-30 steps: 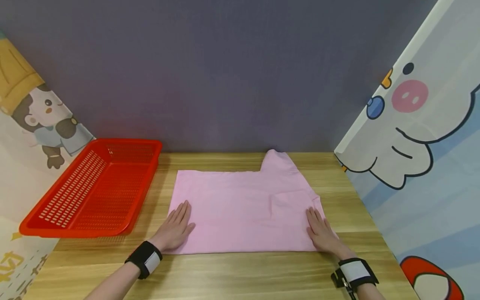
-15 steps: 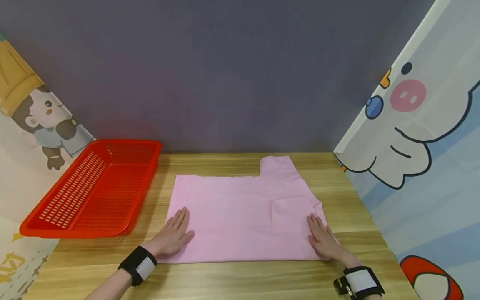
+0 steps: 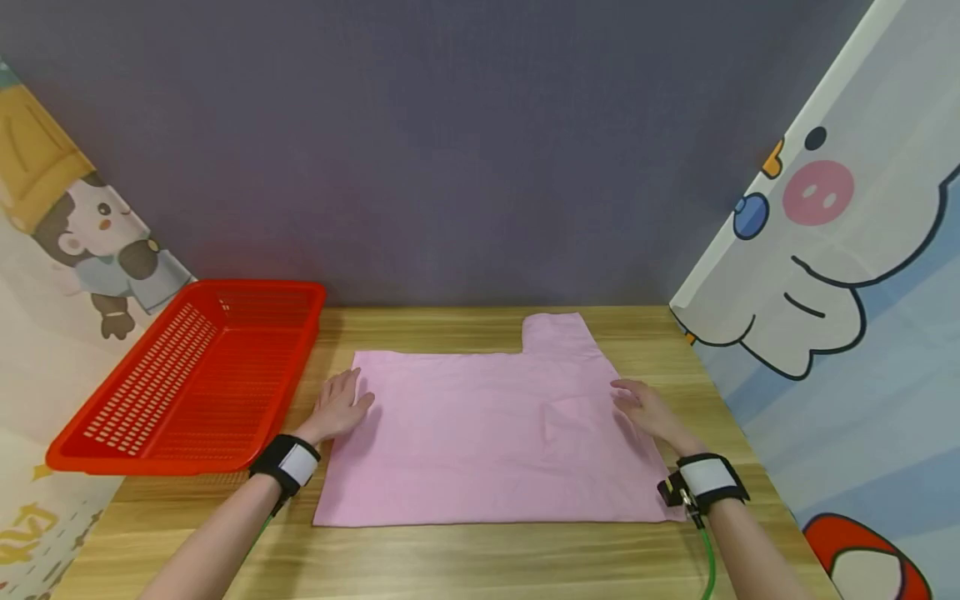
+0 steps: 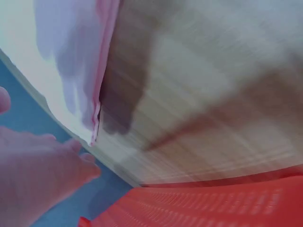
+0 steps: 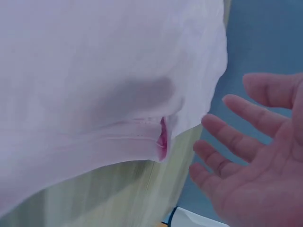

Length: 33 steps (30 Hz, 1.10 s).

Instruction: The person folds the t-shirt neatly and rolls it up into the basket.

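A folded pink garment point(image 3: 480, 442) lies flat on the wooden table, with a narrow piece point(image 3: 558, 333) sticking out at its far right. A square outline, like a pocket, shows faintly on its right part. My left hand point(image 3: 339, 407) is over the garment's left edge, fingers extended; in the left wrist view a gap shows between the hand point(image 4: 42, 170) and the cloth. On the other side, my right hand point(image 3: 647, 408) hovers above the right edge, fingers spread. The right wrist view shows this hand point(image 5: 260, 146) holding nothing, beside a stitched, sleeve-like opening point(image 5: 161, 139).
A red plastic basket point(image 3: 311, 312) with perforated sides stands on the table point(image 3: 480, 562) to the left, close to my left forearm. A dark grey panel point(image 3: 465, 150) rises behind the table. Printed cartoon sheets point(image 3: 900, 275) flank both sides. A green cable point(image 3: 709, 567) hangs from my right wristband.
The garment was drawn slightly toward me between the earlier frames. Since then both hands have lifted off it and moved away from me, toward its far corners, while the cloth stays put.
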Available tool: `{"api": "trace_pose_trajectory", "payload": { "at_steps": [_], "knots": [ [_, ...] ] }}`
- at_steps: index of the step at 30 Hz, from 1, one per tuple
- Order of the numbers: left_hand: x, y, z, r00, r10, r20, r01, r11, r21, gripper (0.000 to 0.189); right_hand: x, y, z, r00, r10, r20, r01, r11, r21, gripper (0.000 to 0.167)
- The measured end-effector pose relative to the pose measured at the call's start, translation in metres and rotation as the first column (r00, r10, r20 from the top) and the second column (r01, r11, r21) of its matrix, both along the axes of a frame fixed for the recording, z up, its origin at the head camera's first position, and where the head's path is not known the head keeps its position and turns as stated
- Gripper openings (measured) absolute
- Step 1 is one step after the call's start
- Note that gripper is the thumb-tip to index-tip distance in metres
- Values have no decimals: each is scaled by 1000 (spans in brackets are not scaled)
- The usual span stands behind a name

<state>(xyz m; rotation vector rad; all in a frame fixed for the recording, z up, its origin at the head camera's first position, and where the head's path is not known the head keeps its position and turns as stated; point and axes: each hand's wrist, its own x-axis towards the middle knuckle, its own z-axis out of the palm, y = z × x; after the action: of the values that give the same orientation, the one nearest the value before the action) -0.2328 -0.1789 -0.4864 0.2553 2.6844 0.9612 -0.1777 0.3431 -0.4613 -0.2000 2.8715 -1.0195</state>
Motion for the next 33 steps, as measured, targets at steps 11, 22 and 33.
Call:
{"api": "trace_pose_trajectory", "payload": {
  "at_steps": [11,22,33],
  "knots": [
    [-46,-2,1,991,129,-19,-130,991,-24,62,-53,11,-10,994,-101,42,98,993,69,41],
    [-64,2,-22,970,36,-242,-68,989,-128,47,-74,6,-24,967,-185,173,161,976,144,49],
    [-68,6,-28,922,-10,-386,-143,919,-366,37,-85,4,-38,973,-229,32,218,953,209,42]
  ]
}}
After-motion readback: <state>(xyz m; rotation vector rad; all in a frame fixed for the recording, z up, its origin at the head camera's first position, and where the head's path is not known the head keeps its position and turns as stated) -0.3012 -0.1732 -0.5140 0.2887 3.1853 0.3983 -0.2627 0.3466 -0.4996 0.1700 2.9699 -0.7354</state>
